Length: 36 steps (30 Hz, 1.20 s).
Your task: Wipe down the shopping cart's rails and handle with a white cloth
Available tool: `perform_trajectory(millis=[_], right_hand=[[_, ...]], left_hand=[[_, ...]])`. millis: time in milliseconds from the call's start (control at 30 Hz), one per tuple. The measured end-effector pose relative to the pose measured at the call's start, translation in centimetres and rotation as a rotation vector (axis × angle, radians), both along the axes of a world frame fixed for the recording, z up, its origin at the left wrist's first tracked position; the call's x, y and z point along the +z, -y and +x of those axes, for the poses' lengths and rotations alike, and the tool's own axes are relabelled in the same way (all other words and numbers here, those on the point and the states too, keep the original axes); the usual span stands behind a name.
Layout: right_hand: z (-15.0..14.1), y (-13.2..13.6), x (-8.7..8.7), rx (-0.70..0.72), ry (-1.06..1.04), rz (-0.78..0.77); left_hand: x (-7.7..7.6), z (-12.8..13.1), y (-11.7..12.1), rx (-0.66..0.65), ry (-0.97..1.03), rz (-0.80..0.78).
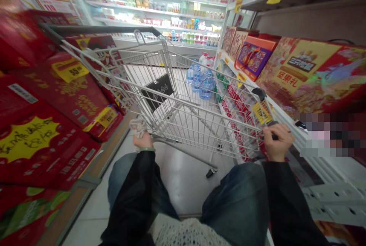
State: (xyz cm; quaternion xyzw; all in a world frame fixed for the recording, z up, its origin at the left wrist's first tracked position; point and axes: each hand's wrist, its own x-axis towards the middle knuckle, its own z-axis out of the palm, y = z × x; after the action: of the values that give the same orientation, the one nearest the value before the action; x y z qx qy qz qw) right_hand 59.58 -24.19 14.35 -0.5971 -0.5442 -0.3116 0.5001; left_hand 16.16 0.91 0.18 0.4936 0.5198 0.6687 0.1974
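A metal shopping cart (pixel 197 112) stands sideways in front of me, its dark handle bar (pixel 100 29) at the upper left. My right hand (pixel 277 139) is closed around the cart's front corner at the right. Low on the cart's left side, my left hand (pixel 143 139) grips a crumpled whitish cloth (pixel 138 127) close by the frame. Whether the cloth touches the metal I cannot tell. A black panel with a drawing (pixel 158 91) is fixed in the cart's child-seat area. One black wheel (pixel 211 172) shows between my knees.
Stacked red gift boxes (pixel 65 89) with yellow price tags line the left. At the right, a white shelf (pixel 281 120) carries nut gift boxes (pixel 314 70). Large water bottles (pixel 204 82) stand on the floor beyond the cart. A lit refrigerated display (pixel 160 5) spans the back.
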Motion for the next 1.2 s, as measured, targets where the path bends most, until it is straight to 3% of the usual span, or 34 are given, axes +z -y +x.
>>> perform_trajectory(millis=[133, 267, 433, 567, 733, 867, 933, 1000, 1100, 1200], right_hand=[[0.2, 0.2, -0.1, -0.004, -0.010, -0.007], [0.3, 0.7, 0.0, -0.001, 0.004, -0.029], [-0.4, 1.3, 0.1, -0.001, 0.045, -0.033], [-0.5, 1.5, 0.1, -0.001, 0.061, -0.021], [-0.1, 1.7, -0.1, -0.024, 0.030, -0.016], [-0.3, 1.9, 0.2, -0.021, 0.032, -0.054], [-0.5, 2.0, 0.4, -0.016, 0.044, -0.063], [-0.6, 2.2, 0.4, -0.014, 0.045, -0.067], [-0.5, 2.5, 0.5, 0.005, 0.042, -0.086], [-0.3, 2.8, 0.6, 0.031, 0.038, -0.093]], left_hand=[[-0.9, 4.3, 1.2, 0.199, 0.135, -0.050], [-1.6, 8.3, 5.2, 0.173, 0.162, -0.029], [-1.7, 15.7, 11.7, 0.029, 0.103, 0.029], [-3.0, 20.3, 16.0, -0.077, -0.013, 0.039], [-5.6, 24.7, 22.4, -0.386, -0.273, 0.105], [-6.0, 27.6, 26.4, -0.663, -0.483, 0.302], [-5.5, 28.3, 26.8, -0.822, -0.658, 0.475], [-4.8, 28.5, 26.0, -0.892, -0.848, 0.629], [-3.1, 27.6, 22.7, -0.852, -1.025, 0.900], [-0.9, 25.4, 18.6, -0.801, -1.056, 1.170]])
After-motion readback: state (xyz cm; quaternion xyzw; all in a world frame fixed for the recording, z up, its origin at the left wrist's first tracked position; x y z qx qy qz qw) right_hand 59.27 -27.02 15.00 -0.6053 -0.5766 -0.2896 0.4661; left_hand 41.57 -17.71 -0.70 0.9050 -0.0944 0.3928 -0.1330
